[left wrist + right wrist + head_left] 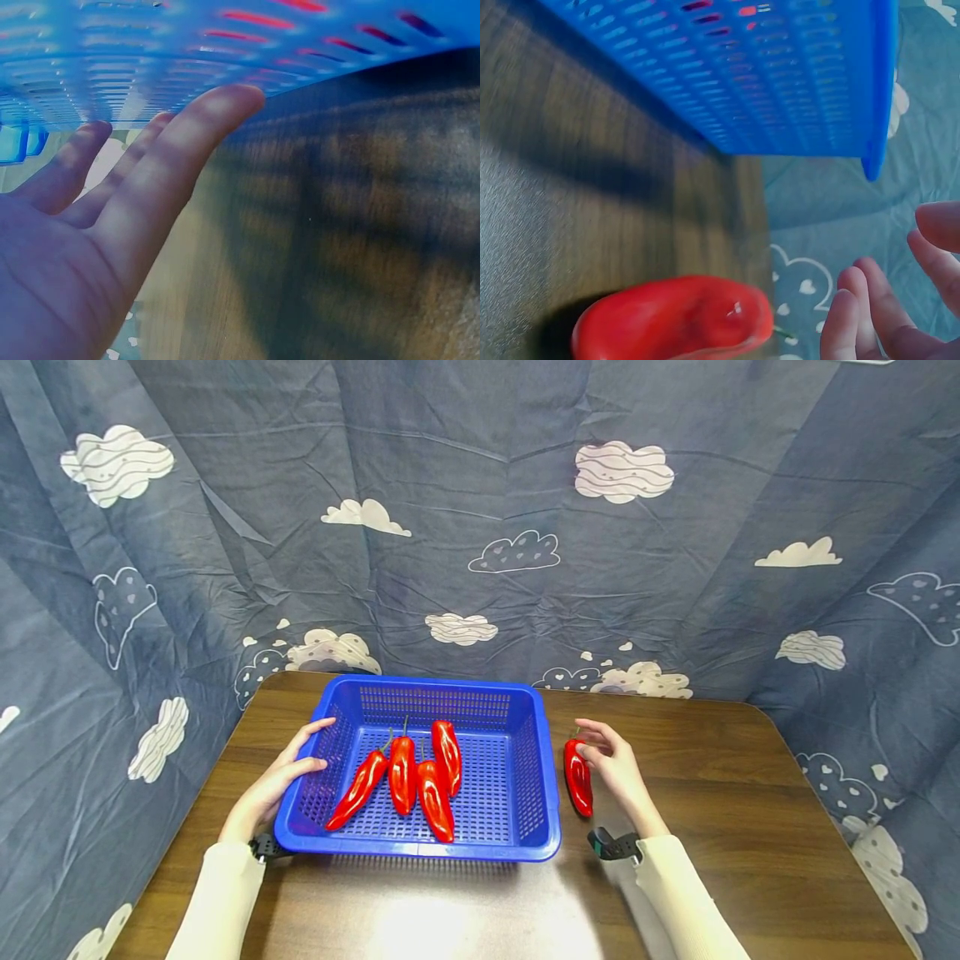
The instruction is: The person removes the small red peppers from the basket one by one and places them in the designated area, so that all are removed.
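Observation:
A blue plastic basket (420, 852) with slotted walls stands on the table, and several long red peppers (402, 775) lie on its floor. My left hand (273, 781) is at the basket's left side. Its fingers are extended along the slotted wall (150, 75) in the left wrist view. To the right of the basket, a single red pepper (578, 778) lies on the tabletop, its stem pointing away. My right hand (617, 767) hovers at that pepper's stem end, fingers loosely bent and spread. In the right wrist view, a gap shows between the fingers (889, 307) and the pepper (682, 319).
The brown wooden table (705, 760) extends to both sides of the basket. Behind it hangs a grey-blue curtain (450, 585) with white clouds, close to the table's far edge. A dark wrist strap (617, 844) is on the right wrist, another on the left.

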`<control>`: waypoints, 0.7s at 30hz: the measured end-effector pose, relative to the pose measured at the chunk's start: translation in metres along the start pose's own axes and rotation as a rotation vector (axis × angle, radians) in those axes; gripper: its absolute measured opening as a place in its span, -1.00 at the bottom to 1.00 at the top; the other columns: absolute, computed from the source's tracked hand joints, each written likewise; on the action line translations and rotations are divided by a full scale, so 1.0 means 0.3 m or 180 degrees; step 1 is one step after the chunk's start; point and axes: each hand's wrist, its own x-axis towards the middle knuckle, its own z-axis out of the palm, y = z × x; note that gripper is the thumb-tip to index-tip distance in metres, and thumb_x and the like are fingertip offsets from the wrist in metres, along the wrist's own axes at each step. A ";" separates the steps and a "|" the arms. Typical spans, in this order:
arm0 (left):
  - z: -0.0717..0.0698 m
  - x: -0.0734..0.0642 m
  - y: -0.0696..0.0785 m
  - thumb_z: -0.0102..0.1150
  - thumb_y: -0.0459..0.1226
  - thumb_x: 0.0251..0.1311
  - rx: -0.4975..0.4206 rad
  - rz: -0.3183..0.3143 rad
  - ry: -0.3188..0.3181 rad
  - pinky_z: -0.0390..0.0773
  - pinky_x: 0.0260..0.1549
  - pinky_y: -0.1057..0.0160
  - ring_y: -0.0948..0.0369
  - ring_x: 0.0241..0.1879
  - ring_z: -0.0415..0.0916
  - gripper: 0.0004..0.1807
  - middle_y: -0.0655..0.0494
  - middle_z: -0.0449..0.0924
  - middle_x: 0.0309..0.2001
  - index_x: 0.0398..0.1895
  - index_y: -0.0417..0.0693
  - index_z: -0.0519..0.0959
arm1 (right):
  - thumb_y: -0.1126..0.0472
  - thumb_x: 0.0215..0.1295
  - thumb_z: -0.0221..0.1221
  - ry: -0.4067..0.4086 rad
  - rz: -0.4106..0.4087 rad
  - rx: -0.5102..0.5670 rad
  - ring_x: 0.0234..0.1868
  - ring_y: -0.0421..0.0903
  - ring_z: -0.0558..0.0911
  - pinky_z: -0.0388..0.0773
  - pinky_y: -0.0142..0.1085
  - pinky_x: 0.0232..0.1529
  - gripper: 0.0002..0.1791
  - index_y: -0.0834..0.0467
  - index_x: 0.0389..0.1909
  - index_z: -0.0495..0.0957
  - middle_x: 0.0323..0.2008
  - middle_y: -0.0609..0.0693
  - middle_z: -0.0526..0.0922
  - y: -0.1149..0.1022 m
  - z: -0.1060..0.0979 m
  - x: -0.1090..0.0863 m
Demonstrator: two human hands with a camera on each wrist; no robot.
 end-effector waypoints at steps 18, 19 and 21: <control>-0.002 0.001 -0.004 -0.16 -0.42 0.34 -0.0004 0.0016 0.0000 0.50 -0.09 0.03 -0.12 0.10 0.30 -0.32 -0.28 -0.13 0.36 0.47 0.18 -0.01 | 0.46 0.31 0.00 -0.0329 -0.0135 0.0361 -0.26 -0.20 0.63 0.57 -0.19 -0.16 -0.60 0.41 0.17 0.38 -0.09 0.31 0.59 -0.074 0.022 -0.006; -0.002 0.001 -0.004 -0.16 -0.42 0.34 -0.0009 0.0012 0.0001 0.50 -0.09 0.03 -0.12 0.10 0.30 -0.32 -0.28 -0.13 0.36 0.47 0.19 -0.01 | 0.46 0.31 0.00 -0.0347 -0.0145 0.0362 -0.27 -0.22 0.63 0.57 -0.19 -0.16 -0.60 0.41 0.17 0.39 -0.09 0.32 0.58 -0.079 0.024 -0.005; -0.002 0.001 -0.004 -0.16 -0.42 0.34 -0.0011 0.0005 0.0003 0.50 -0.09 0.03 -0.12 0.10 0.30 -0.32 -0.27 -0.14 0.36 0.47 0.19 -0.01 | 0.46 0.32 -0.01 -0.0385 -0.0174 0.0367 -0.28 -0.23 0.63 0.57 -0.18 -0.16 -0.61 0.42 0.17 0.38 -0.09 0.36 0.57 -0.087 0.027 -0.004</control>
